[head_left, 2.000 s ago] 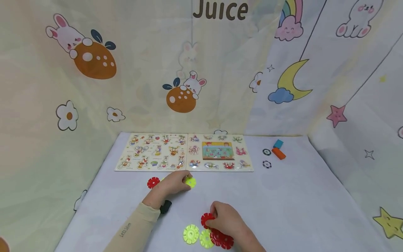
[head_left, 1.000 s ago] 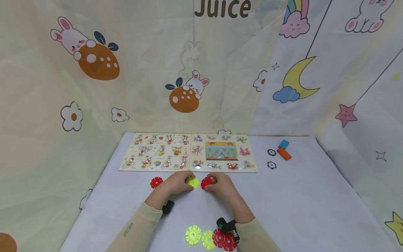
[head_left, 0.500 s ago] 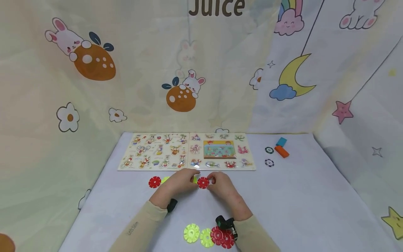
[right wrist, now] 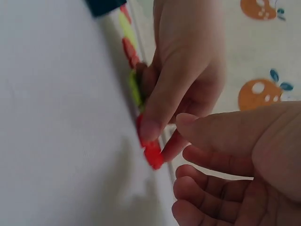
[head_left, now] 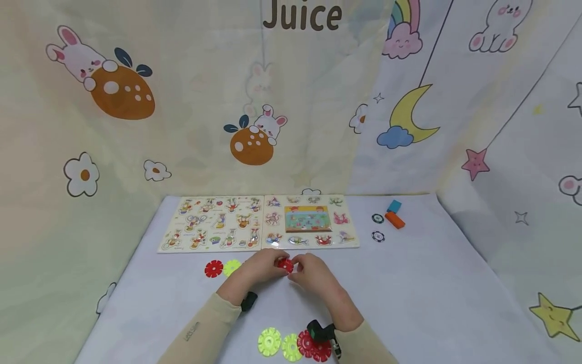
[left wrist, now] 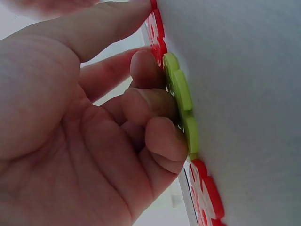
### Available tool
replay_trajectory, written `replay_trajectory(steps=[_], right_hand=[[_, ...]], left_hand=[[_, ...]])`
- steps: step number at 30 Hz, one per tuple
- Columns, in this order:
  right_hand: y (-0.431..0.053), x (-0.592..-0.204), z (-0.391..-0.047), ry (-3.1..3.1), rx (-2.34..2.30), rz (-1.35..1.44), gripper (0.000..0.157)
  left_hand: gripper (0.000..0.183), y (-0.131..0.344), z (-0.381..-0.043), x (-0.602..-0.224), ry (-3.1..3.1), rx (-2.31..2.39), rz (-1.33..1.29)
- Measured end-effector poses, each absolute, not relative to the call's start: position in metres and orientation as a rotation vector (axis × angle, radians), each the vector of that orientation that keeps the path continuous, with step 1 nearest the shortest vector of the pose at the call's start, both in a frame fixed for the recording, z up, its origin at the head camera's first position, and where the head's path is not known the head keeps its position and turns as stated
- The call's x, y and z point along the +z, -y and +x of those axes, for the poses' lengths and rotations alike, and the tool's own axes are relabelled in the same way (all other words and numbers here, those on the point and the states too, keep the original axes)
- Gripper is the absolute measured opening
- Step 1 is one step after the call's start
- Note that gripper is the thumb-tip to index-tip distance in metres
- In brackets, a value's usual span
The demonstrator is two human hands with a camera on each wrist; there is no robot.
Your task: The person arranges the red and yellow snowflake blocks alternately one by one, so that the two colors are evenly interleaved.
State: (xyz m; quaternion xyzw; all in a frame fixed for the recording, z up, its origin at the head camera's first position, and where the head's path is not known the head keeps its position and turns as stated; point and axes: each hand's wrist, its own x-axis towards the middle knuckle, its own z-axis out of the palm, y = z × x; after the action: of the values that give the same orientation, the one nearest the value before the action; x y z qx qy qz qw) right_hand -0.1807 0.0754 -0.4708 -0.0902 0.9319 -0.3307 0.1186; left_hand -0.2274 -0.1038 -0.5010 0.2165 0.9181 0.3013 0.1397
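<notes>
In the head view, a red notched plastic disc (head_left: 285,266) lies at the right end of a row on the white table. My left hand (head_left: 265,265) holds this disc between thumb and index finger. Its other fingertips rest against a yellow-green disc (left wrist: 181,94) in the left wrist view, with another red disc (left wrist: 207,193) beyond it. The row's far left shows a red disc (head_left: 213,269) and a yellow-green disc (head_left: 232,268); my left hand hides the middle from the head view. Just right of the held disc, my right hand (head_left: 316,275) is apart from it, fingers loosely bent around nothing.
Yellow-green discs (head_left: 270,342) and overlapping red discs (head_left: 305,344) lie near the front, partly under the right wrist's camera. Two picture puzzle boards (head_left: 209,245) span the back. Two round chips (head_left: 378,218), an orange block (head_left: 395,220) and a blue block (head_left: 393,206) sit back right.
My right hand brought a red disc from the front pile to the row's right end, then let go. My left hand shifted right from the yellow-green disc to grip that red one.
</notes>
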Motion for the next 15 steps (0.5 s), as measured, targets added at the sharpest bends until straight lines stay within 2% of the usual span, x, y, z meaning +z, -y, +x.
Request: replay_trajectory(steps=[6, 11, 15], right_hand=[[-0.065, -0.452, -0.139, -2.602, -0.927, -0.412, 0.022], [-0.043, -0.458, -0.104, -2.52, -0.74, -0.559, 0.032], [-0.024, -0.468, -0.089, -2.558, -0.493, -0.642, 0.04]], left_hand=[[0.042, 0.105, -0.228, -0.504, -2.669, 0.858, 0.685], [0.044, 0.105, -0.228, -0.504, -2.656, 0.867, 0.663], [0.043, 0.105, -0.227, -0.504, -2.651, 0.865, 0.672]])
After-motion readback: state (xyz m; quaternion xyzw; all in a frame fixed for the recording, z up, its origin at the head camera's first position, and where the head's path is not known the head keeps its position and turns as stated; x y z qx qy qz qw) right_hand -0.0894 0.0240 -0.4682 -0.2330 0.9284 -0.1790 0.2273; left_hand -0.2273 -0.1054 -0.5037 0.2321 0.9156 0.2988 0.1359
